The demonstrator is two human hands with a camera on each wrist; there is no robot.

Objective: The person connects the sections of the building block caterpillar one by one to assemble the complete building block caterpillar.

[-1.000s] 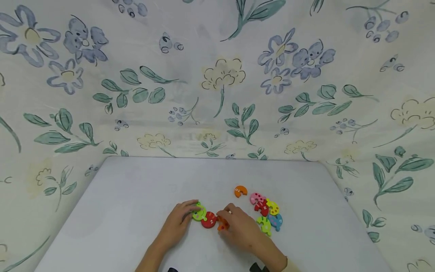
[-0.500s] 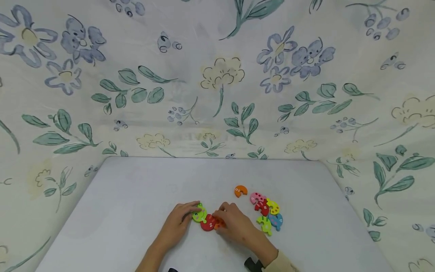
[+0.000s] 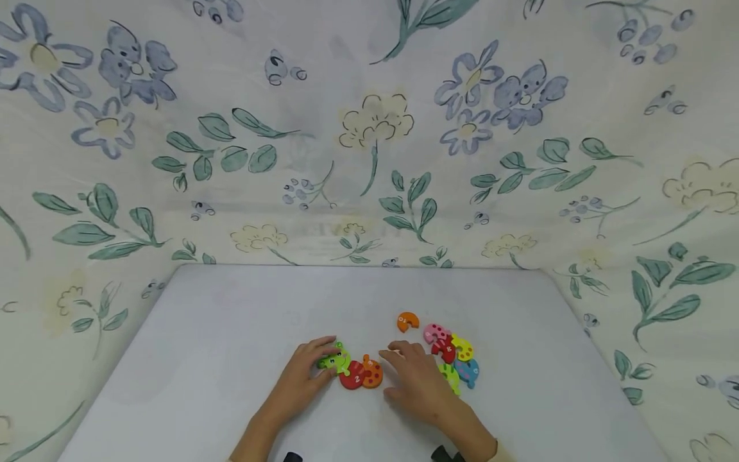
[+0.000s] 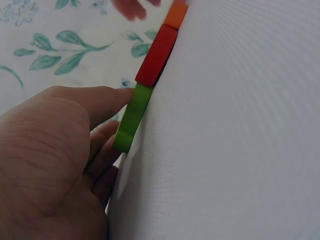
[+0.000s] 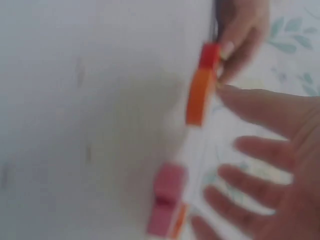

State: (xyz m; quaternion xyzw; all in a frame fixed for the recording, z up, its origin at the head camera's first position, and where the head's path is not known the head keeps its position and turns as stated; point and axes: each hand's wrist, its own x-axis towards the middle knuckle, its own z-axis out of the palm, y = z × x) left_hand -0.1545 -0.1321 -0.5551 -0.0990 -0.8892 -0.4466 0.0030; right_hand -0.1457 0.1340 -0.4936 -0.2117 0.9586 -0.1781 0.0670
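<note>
Head view: a chain of flat wooden puzzle pieces, green head piece (image 3: 334, 360), red round piece (image 3: 353, 377) marked "2" and orange spotted piece (image 3: 372, 373), lies on the white table (image 3: 231, 346). Left hand (image 3: 301, 378) holds the green piece with fingertips; right hand (image 3: 417, 380) hovers just beside the orange piece, fingers spread, holding nothing. Left wrist view alone shows the pieces' thick, flat edges. A loose cluster of coloured pieces (image 3: 453, 359) lies right; a floral cloth backdrop (image 3: 369, 128) hangs behind.
</note>
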